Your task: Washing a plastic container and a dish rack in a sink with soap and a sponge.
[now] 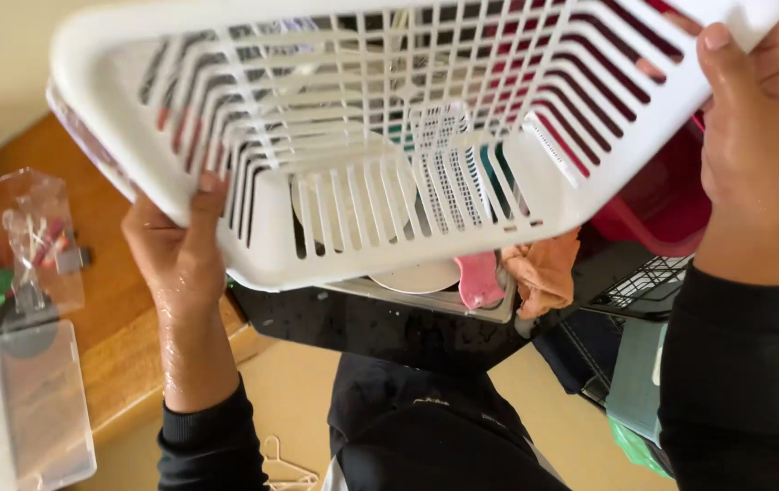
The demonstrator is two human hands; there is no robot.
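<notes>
A person held a white slatted basket tilted above a dark bench, the wet left hand clamped on its lower rim and the right hand closed over its upper corner, apparently steadying it over the plates below.

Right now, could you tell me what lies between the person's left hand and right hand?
In the head view, the white slatted basket spans the whole stretch: the left hand holds its lower left edge, and the right hand holds its upper right rim.
</notes>
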